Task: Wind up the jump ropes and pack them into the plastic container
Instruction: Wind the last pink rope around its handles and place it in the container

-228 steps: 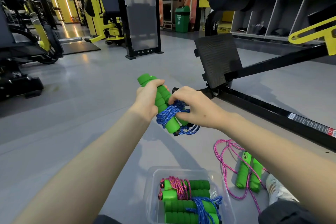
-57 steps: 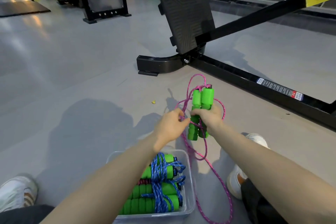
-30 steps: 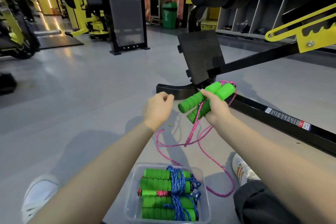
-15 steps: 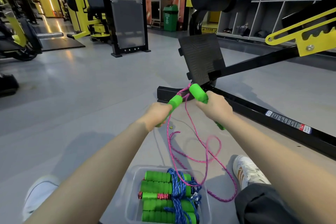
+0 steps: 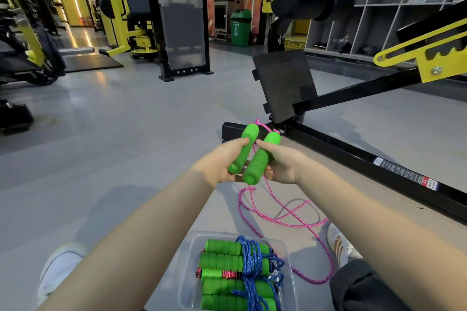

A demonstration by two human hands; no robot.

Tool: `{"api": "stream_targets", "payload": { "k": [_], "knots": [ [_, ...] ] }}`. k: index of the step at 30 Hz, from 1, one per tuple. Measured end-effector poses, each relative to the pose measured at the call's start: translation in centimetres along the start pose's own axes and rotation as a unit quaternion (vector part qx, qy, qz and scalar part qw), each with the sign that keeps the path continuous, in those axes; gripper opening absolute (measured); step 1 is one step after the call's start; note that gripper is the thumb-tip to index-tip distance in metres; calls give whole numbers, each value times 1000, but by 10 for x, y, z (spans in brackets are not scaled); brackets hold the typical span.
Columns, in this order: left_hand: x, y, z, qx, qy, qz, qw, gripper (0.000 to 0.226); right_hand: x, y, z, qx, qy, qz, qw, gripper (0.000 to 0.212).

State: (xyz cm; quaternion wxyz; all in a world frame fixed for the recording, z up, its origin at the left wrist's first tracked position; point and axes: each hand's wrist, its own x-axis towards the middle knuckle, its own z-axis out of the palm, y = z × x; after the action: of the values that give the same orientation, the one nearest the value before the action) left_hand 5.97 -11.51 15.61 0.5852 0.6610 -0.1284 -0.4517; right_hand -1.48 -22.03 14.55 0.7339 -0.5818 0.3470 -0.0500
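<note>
Above the gym floor (image 5: pixel 126 134), at mid-frame: two green foam handles, one per hand, held side by side and nearly touching. Left hand (image 5: pixel 222 161) clenched around the left handle (image 5: pixel 243 150); right hand (image 5: pixel 283 163) clenched around the right handle (image 5: pixel 261 158). Pink rope (image 5: pixel 285 217) attached at the far ends of both handles, trailing down in loose, crossed loops onto the floor, between the plastic container (image 5: pixel 188 272) and a shoe (image 5: pixel 341 245).

Plastic container: clear, set on the floor near the bottom edge, already packed with wound ropes, blue cord (image 5: pixel 250 260) uppermost.

Step in hand, as judged: handles to be brought together and gripped as one bundle in a single hand, so that the free hand can wrap the slack. Wraps are best laid tight and even; crossed loops should be shaken out first, lest a knot be wound in.

Not determinable: the container's near side, cut off by the frame; the count of ropes inside; the rope's attachment points, partly masked by the handles.
</note>
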Motion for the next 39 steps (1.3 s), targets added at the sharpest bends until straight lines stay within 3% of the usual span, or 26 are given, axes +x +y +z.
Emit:
{"api": "stream_targets", "payload": {
  "k": [4, 10, 13, 18, 21, 23, 24, 26, 29, 31, 35, 39],
  "knots": [
    [0, -3, -4, -1, -75, 1, 997, 39, -6, 0, 9, -36, 35, -84, 995, 21],
    [-15, 2, -18, 65, -149, -15, 987, 11, -14, -5, 6, -25, -36, -69, 997, 16],
    [-19, 5, -25, 35, -167, -26, 985, 14, -13, -3, 6, 12, -44, -96, 994, 17],
    [-23, 7, -30, 22, -156, -59, 986, 19, -12, 2, 15, 47, 4, -95, 994, 14],
    [-30, 8, -34, 57, -147, -88, 984, 21, -12, 5, 15, -8, -4, -118, 993, 21],
    [-34, 14, -40, 81, -123, -85, 985, 19, -7, 7, 9, -72, 37, -155, 985, 19],
    [-36, 18, -45, 104, -109, -81, 985, 17, -3, 10, 1, -145, 76, -194, 967, 23],
    [-41, 24, -53, 168, -104, -83, 977, 16, 5, 15, -16, -342, 111, -291, 886, 56],
    [-47, 27, -59, 270, -133, -103, 948, 15, 7, 20, -23, -499, 14, -431, 751, 91],
    [-49, 26, -59, 327, -150, -112, 926, 16, 12, 23, -17, -528, -25, -504, 683, 92],
    [-52, 22, -67, 366, -185, -125, 903, 25, 7, 23, -11, -609, -41, -492, 620, 70],
    [-54, 15, -73, 325, -218, -107, 914, 36, 4, 22, -15, -629, -41, -508, 587, 75]
  ]
}}
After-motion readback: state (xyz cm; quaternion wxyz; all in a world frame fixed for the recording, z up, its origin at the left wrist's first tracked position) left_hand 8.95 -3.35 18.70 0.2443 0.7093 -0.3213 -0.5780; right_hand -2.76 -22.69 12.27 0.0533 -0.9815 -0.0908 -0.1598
